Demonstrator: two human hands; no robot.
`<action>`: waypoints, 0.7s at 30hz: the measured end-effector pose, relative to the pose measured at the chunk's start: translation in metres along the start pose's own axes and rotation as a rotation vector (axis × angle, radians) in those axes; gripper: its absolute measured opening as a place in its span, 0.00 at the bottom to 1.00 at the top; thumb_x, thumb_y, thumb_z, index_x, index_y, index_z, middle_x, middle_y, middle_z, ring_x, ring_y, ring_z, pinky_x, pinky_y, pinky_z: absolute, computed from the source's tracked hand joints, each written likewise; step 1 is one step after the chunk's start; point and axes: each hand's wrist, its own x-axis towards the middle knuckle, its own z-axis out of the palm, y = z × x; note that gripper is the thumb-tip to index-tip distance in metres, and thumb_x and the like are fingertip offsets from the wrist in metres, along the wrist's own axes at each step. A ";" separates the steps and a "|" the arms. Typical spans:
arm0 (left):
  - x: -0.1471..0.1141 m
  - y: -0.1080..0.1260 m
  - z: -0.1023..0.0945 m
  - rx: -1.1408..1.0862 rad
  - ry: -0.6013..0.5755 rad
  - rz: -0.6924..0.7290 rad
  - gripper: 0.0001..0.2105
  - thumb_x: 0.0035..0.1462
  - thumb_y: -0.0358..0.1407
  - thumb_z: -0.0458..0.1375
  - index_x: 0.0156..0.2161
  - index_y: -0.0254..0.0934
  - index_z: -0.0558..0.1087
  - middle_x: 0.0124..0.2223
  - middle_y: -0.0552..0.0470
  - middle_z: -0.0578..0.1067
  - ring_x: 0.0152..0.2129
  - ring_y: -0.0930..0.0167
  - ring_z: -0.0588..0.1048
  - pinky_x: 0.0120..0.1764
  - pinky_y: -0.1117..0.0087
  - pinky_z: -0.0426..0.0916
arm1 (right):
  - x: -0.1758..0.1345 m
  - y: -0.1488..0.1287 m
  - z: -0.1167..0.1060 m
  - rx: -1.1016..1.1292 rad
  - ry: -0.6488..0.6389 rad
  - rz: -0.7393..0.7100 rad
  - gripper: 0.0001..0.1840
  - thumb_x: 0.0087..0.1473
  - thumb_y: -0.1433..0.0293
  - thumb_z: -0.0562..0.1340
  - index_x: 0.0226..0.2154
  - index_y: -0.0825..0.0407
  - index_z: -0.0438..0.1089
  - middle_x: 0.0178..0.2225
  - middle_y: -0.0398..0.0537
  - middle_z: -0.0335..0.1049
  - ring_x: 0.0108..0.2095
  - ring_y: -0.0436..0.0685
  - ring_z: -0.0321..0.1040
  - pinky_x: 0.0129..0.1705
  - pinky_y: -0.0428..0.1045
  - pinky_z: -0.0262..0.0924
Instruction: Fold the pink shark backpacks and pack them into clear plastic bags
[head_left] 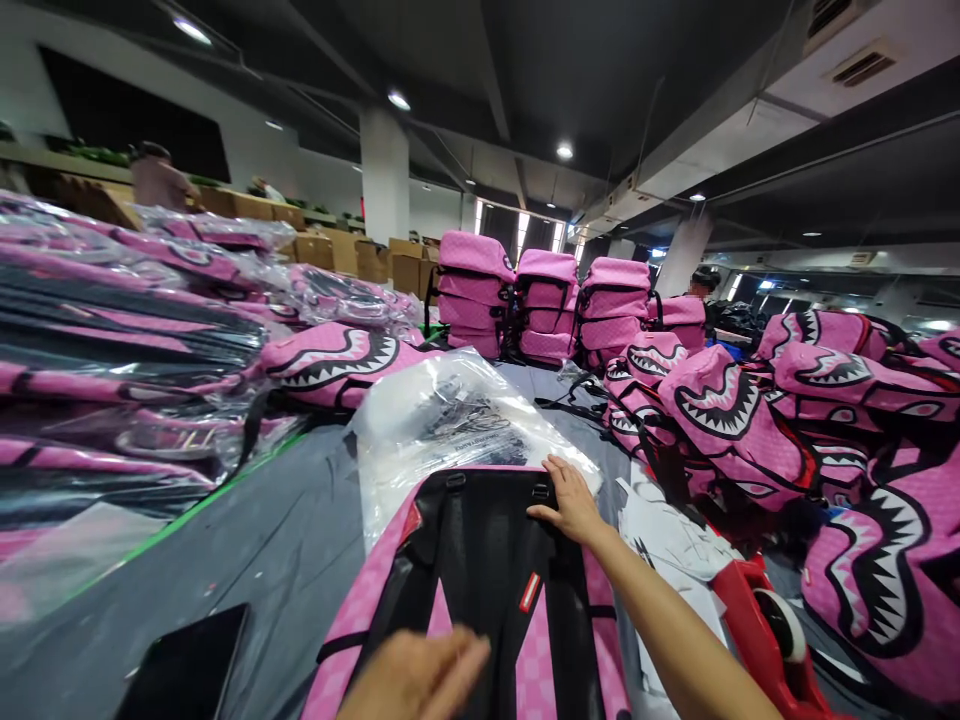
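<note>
A pink and black backpack lies in front of me on the grey-covered table, its black padded back and straps facing up and a small red label on it. My right hand rests on its top right corner, thumb and fingers apart. Low over the backpack's lower left part is my left hand, smeared by motion; whether it touches the bag I cannot tell. Just beyond the backpack's top edge, a clear plastic bag with dark print lies spread out.
A dark phone lies at lower left. Plastic-wrapped backpacks are piled left; pink stacks stand behind. Shark-mouth backpacks crowd the right, near white papers and a red tape dispenser. Two people are farther back.
</note>
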 end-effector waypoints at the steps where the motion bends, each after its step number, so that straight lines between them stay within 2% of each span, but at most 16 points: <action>1: 0.023 -0.007 -0.017 0.101 0.081 0.024 0.21 0.63 0.57 0.52 0.42 0.47 0.80 0.38 0.50 0.82 0.36 0.61 0.81 0.44 0.61 0.74 | -0.003 0.003 0.006 -0.004 0.011 -0.002 0.39 0.55 0.58 0.71 0.64 0.51 0.62 0.67 0.62 0.60 0.68 0.67 0.56 0.69 0.66 0.51; 2: 0.049 -0.016 -0.033 0.243 0.219 0.056 0.25 0.61 0.58 0.54 0.52 0.45 0.77 0.51 0.46 0.81 0.49 0.56 0.78 0.54 0.56 0.71 | -0.006 0.005 0.010 -0.008 0.022 -0.014 0.39 0.57 0.59 0.69 0.65 0.51 0.60 0.67 0.62 0.59 0.69 0.67 0.54 0.70 0.67 0.49; 3: 0.076 -0.027 -0.044 0.378 0.336 0.062 0.34 0.56 0.61 0.56 0.58 0.39 0.73 0.60 0.38 0.75 0.58 0.50 0.72 0.60 0.49 0.66 | -0.009 0.007 0.014 -0.007 0.035 -0.033 0.37 0.58 0.60 0.68 0.66 0.52 0.59 0.67 0.61 0.59 0.69 0.67 0.53 0.70 0.68 0.48; 4: 0.100 -0.039 -0.051 0.471 0.400 0.017 0.40 0.52 0.63 0.58 0.59 0.32 0.71 0.64 0.31 0.70 0.62 0.46 0.67 0.62 0.44 0.63 | -0.012 0.008 0.017 0.001 0.055 -0.056 0.36 0.59 0.61 0.66 0.66 0.53 0.59 0.67 0.61 0.60 0.69 0.67 0.54 0.71 0.67 0.48; 6: 0.138 -0.066 -0.051 0.543 0.384 -0.022 0.41 0.51 0.61 0.59 0.59 0.28 0.70 0.63 0.27 0.70 0.62 0.44 0.67 0.62 0.42 0.62 | -0.016 0.008 0.021 0.039 0.115 -0.090 0.35 0.58 0.64 0.66 0.64 0.54 0.60 0.64 0.62 0.64 0.67 0.66 0.58 0.69 0.66 0.53; 8: 0.153 -0.090 -0.037 0.544 0.410 0.078 0.34 0.56 0.56 0.58 0.59 0.31 0.69 0.61 0.31 0.72 0.61 0.48 0.69 0.63 0.44 0.63 | -0.020 0.007 0.024 0.099 0.179 -0.110 0.32 0.57 0.66 0.65 0.61 0.55 0.62 0.59 0.62 0.68 0.62 0.66 0.64 0.65 0.64 0.60; 11: 0.142 -0.109 -0.011 0.534 0.547 0.278 0.26 0.62 0.48 0.57 0.60 0.36 0.67 0.60 0.36 0.73 0.61 0.53 0.70 0.64 0.45 0.63 | -0.027 0.006 0.029 0.166 0.263 -0.137 0.27 0.56 0.68 0.65 0.58 0.53 0.64 0.53 0.60 0.71 0.56 0.65 0.68 0.61 0.64 0.65; 14: 0.116 -0.109 0.003 0.558 0.568 0.350 0.22 0.65 0.45 0.55 0.60 0.37 0.67 0.58 0.39 0.74 0.58 0.54 0.72 0.61 0.48 0.68 | -0.046 0.005 0.034 0.159 0.275 -0.148 0.26 0.58 0.71 0.63 0.59 0.52 0.63 0.54 0.60 0.71 0.58 0.66 0.68 0.62 0.66 0.65; 18: 0.088 -0.104 0.009 0.603 0.448 0.376 0.19 0.67 0.43 0.54 0.57 0.37 0.71 0.56 0.38 0.76 0.55 0.55 0.74 0.58 0.50 0.70 | -0.090 0.006 0.037 0.132 0.181 -0.102 0.26 0.59 0.74 0.60 0.60 0.49 0.65 0.56 0.58 0.71 0.60 0.65 0.67 0.63 0.67 0.64; 21: 0.082 -0.102 0.008 0.625 0.298 0.384 0.19 0.66 0.45 0.56 0.56 0.37 0.72 0.56 0.38 0.77 0.54 0.55 0.74 0.59 0.52 0.69 | -0.112 0.007 0.035 0.152 0.116 -0.061 0.26 0.60 0.75 0.60 0.60 0.48 0.66 0.56 0.57 0.72 0.60 0.63 0.67 0.63 0.64 0.64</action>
